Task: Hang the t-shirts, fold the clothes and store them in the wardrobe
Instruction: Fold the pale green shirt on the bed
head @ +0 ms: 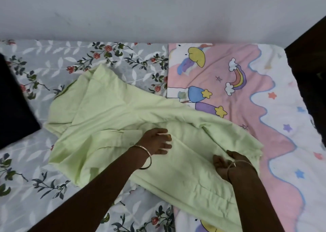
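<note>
A pale green garment lies spread and partly folded across the bed, its cloth rumpled toward the right. My left hand rests on the middle of it with fingers stretched out flat, pressing the cloth down. My right hand sits at the garment's lower right part, fingers curled under a fold of the green cloth and gripping it. Both wrists wear thin bangles.
The bed carries a grey floral sheet on the left and a pink cartoon-print cover on the right. A dark folded item lies at the left edge. Dark furniture stands at the right. A plain wall runs behind.
</note>
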